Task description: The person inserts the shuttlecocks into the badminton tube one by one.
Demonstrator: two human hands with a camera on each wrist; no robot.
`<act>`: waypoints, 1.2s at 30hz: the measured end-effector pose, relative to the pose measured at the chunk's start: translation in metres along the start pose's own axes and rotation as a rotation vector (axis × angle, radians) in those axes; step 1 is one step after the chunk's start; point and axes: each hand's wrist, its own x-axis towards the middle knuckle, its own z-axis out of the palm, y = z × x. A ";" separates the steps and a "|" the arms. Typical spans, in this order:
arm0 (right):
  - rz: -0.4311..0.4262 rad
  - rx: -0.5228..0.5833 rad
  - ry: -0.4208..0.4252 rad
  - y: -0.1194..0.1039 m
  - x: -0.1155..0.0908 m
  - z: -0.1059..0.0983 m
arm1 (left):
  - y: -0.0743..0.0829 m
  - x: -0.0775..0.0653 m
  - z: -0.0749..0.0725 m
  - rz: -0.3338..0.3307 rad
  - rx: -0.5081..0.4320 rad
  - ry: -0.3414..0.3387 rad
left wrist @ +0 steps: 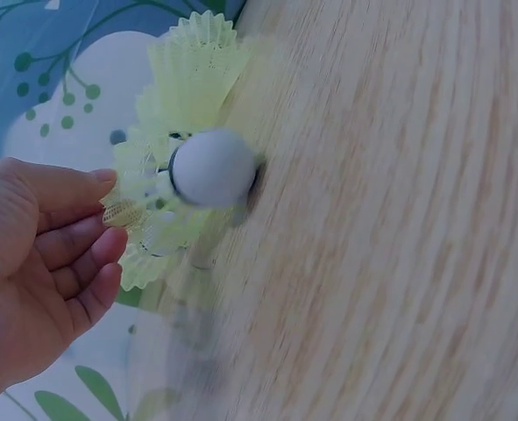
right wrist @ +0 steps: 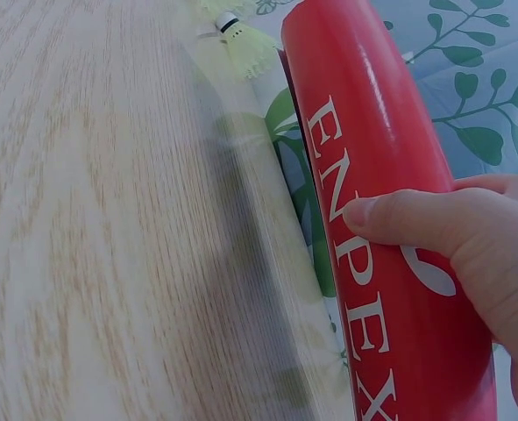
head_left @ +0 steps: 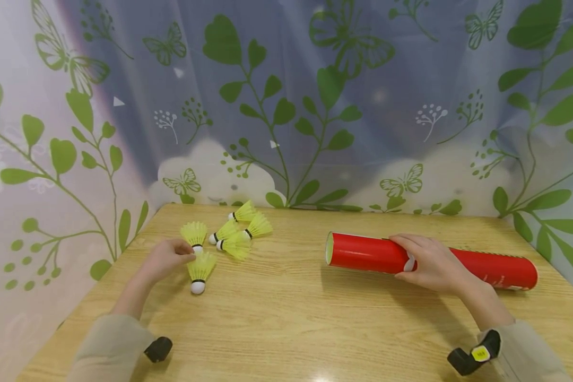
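My left hand [head_left: 166, 259] pinches the skirt edge of a yellow shuttlecock [head_left: 201, 269] between thumb and fingers. The shuttlecock's white cork points toward me in the head view and looms close in the left wrist view. Just behind it another yellow shuttlecock [head_left: 193, 232] lies beside my fingertips. On the right, my right hand [head_left: 434, 263] grips a long red tube [head_left: 363, 253] from above, around its middle. White lettering runs along the tube in the right wrist view. Its left end is open and shows a yellowish inside.
A loose cluster of several yellow shuttlecocks [head_left: 234, 246] lies at the back left of the wooden table [head_left: 286, 318]. Behind the table hangs a curtain [head_left: 286, 170] printed with leaves and butterflies.
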 end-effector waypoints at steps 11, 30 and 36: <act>-0.008 -0.001 0.006 0.003 -0.002 0.001 | 0.010 -0.001 0.005 0.055 -0.019 -0.082; -0.021 -0.011 0.028 0.004 -0.004 0.002 | 0.033 -0.001 0.014 0.106 -0.141 -0.164; -0.011 -0.002 0.024 0.002 -0.004 0.000 | 0.045 0.001 0.019 0.132 -0.184 -0.158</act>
